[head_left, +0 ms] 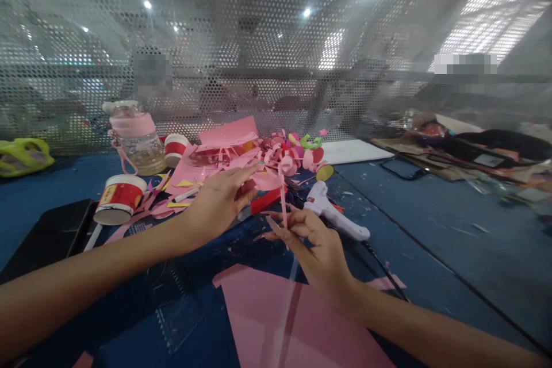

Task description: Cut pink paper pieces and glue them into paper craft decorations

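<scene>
My right hand (321,247) pinches a thin pink paper strip (283,201) between thumb and fingers, the strip standing nearly upright. Left of it, my left hand (224,204) is closed, thumb below and fingers above, on a pink paper piece (268,179) whose edge comes close to the strip's top. Beneath the right hand lies a large pink sheet (319,328). A white glue gun (336,215) rests just beyond the right hand. Behind my hands is a heap of pink paper cutouts (224,152), and a red object (266,200) lies between the hands.
At left stand a pink-lidded bottle (137,135), a red paper cup (119,200) and another cup (175,149), near a black tray-like object (45,236). A white sheet (353,151) and phone-shaped frame (404,169) lie at back right. A perforated screen (259,40) stands behind.
</scene>
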`<act>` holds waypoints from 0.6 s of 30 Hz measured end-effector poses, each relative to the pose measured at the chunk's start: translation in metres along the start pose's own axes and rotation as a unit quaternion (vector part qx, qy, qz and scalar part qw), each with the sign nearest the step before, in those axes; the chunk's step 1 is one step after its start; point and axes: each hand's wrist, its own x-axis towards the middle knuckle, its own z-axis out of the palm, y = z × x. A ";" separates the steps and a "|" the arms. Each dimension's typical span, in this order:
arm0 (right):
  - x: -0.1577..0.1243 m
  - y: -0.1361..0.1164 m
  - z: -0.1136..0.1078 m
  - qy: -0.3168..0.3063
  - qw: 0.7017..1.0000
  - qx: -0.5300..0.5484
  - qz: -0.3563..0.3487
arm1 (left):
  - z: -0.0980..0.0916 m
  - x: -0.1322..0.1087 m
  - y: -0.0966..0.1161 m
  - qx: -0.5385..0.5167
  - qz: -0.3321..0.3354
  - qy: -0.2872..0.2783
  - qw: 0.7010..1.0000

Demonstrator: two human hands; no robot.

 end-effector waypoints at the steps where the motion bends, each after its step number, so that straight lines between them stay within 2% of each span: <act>1: 0.000 0.000 0.000 0.004 1.000 -0.006 -0.003 | 0.000 0.001 -0.001 -0.031 0.003 0.002 1.000; 5: -0.001 0.001 0.002 0.014 0.999 -0.031 -0.012 | 0.002 0.001 -0.004 -0.142 -0.015 -0.007 0.990; 8: -0.003 0.002 0.003 0.013 0.999 -0.044 0.001 | 0.007 0.000 -0.006 -0.247 -0.043 -0.020 0.968; 13: -0.003 0.002 0.005 -0.001 0.999 -0.039 0.010 | 0.016 -0.001 0.000 -0.427 -0.113 -0.028 0.897; 18: -0.002 0.000 0.008 -0.008 0.998 -0.002 0.056 | 0.017 -0.002 0.011 -0.537 -0.162 -0.055 0.826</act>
